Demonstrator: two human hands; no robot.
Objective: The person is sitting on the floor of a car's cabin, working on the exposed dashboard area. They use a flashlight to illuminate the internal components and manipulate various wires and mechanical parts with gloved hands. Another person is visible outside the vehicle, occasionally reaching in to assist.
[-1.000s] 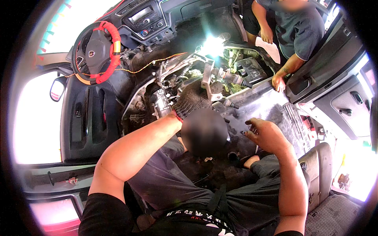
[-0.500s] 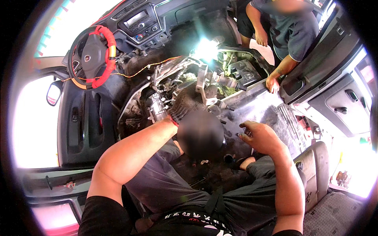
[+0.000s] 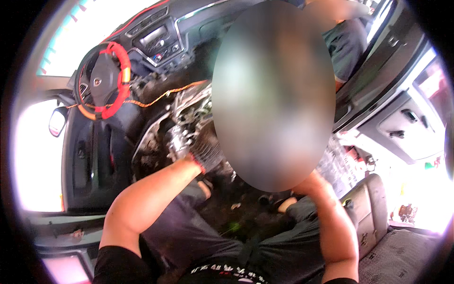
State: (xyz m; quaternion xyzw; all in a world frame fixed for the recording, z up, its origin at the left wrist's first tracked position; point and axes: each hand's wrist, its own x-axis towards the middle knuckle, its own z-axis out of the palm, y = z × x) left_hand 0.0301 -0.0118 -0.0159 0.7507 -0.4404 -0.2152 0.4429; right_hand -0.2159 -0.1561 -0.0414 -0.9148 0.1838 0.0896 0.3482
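My left hand [image 3: 208, 147], in a dark knit glove with a red cuff, reaches into the engine bay [image 3: 187, 102] in the cab floor. It is nearest to a silvery metal engine part [image 3: 177, 139] on its left. A large blurred patch covers its fingertips, so what they touch is hidden. My right hand [image 3: 308, 184] shows only at the wrist and heel, with no glove on that part. The same blur hides its fingers and anything in them.
A steering wheel [image 3: 124, 80] with a red and orange cover stands at the left. An orange wire [image 3: 151, 102] runs from it toward the engine. The dashboard [image 3: 158, 42] lies ahead. A co-worker's dark clothing [image 3: 347, 49] shows at the far right, beside a seat [image 3: 366, 199].
A big blur now covers the middle of the engine bay and my right fingers. My right hand has dropped lower. The whole view has shifted slightly, and the co-worker's hands are no longer visible.
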